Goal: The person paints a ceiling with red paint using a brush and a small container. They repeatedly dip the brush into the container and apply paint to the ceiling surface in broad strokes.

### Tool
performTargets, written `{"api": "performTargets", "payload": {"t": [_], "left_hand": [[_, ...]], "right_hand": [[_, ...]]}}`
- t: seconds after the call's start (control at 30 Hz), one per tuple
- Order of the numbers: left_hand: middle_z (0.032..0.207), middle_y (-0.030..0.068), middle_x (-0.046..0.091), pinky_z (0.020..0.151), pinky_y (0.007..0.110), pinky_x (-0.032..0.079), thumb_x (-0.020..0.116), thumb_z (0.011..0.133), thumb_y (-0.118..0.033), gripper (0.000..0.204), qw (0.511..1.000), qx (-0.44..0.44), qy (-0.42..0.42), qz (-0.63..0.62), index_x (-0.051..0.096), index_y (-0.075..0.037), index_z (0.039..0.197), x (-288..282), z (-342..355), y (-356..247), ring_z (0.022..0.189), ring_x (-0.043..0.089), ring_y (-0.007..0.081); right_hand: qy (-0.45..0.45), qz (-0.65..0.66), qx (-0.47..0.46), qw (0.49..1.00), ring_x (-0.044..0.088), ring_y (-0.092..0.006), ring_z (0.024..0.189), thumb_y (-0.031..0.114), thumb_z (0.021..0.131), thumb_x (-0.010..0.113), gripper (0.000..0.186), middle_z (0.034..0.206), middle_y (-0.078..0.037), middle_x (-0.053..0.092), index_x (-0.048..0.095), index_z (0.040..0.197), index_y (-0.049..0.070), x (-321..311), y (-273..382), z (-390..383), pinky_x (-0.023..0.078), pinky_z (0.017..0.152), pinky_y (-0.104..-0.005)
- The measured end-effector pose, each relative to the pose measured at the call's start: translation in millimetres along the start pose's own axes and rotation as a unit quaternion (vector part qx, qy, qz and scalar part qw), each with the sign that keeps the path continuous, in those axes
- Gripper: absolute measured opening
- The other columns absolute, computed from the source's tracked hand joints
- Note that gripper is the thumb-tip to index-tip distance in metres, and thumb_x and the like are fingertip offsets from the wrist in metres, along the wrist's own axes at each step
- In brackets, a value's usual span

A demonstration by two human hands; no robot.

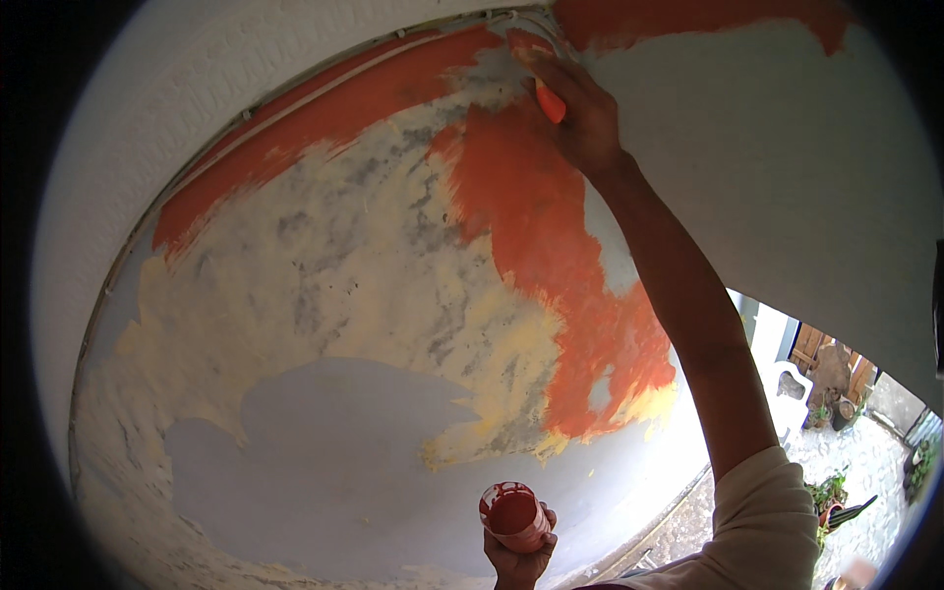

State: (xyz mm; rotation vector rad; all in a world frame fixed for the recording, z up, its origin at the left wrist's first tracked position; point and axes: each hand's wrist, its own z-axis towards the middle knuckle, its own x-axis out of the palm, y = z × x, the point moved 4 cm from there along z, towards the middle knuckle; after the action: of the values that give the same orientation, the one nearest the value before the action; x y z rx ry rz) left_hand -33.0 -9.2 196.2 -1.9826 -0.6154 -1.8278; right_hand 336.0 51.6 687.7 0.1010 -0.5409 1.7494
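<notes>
My right hand [580,113] is raised high and grips a paintbrush with an orange handle [550,100]; its head presses on the wall near the top corner, where it is partly hidden by my fingers. My left hand [518,560] is low in the view and holds a small cup of orange-red paint [512,514], smeared with paint on its rim. The wall [344,295] in front of me has worn yellow and grey patches, with a fresh orange band [536,256] along the top and down the middle.
A white ceiling edge [197,88] curves along the upper left. A plain grey wall [787,177] fills the right. At lower right lies a yard with a white plastic chair [790,388], potted plants [831,492] and a gravel floor.
</notes>
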Motion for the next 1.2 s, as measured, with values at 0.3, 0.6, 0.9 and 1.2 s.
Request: {"api": "performTargets", "payload": {"t": [0.3, 0.6, 0.9, 1.2], "left_hand": [[0.129, 0.0148, 0.059, 0.082, 0.043, 0.057, 0.069, 0.089, -0.051, 0.057, 1.0, 0.01, 0.004, 0.003, 0.063, -0.018, 0.135, 0, 3, -1, 0.126, 0.051, 0.0303], [0.129, 0.0148, 0.06, 0.082, 0.043, 0.057, 0.068, 0.09, -0.052, 0.057, 1.0, 0.01, 0.014, 0.005, 0.063, -0.018, 0.135, -4, 4, -6, 0.126, 0.051, 0.0303], [0.129, 0.0138, 0.06, 0.083, 0.044, 0.058, 0.069, 0.089, -0.053, 0.058, 1.0, -0.002, 0.023, 0.003, 0.064, -0.017, 0.135, -1, 7, -10, 0.126, 0.052, 0.0298], [0.13, 0.0145, 0.059, 0.084, 0.046, 0.058, 0.072, 0.087, -0.05, 0.06, 0.999, 0.011, 0.035, -0.006, 0.062, -0.017, 0.136, -1, 4, -16, 0.127, 0.051, 0.0308]], "right_hand": [[0.007, -0.02, 0.003, 1.0, 0.071, -0.028, 0.112, -0.001, 0.087, 0.076, 0.051, 0.125, -0.009, 0.071, 0.068, 0.135, 0.017, 30, -19, 4, 0.061, 0.091, -0.0371], [0.073, 0.002, 0.015, 0.997, 0.07, -0.0358, 0.111, 0.001, 0.078, 0.077, 0.047, 0.128, -0.012, 0.07, 0.069, 0.122, 0.014, 43, 12, 8, 0.061, 0.091, -0.0424], [0.032, -0.061, -0.012, 0.998, 0.072, -0.0359, 0.102, 0.0, 0.076, 0.077, 0.044, 0.122, -0.012, 0.07, 0.069, 0.118, 0.012, 33, -9, 21, 0.061, 0.082, -0.0446], [0.018, -0.039, -0.006, 0.999, 0.073, -0.0274, 0.104, -0.007, 0.077, 0.074, 0.051, 0.119, -0.005, 0.073, 0.071, 0.122, 0.018, 53, 18, 28, 0.062, 0.083, -0.0372]]}}
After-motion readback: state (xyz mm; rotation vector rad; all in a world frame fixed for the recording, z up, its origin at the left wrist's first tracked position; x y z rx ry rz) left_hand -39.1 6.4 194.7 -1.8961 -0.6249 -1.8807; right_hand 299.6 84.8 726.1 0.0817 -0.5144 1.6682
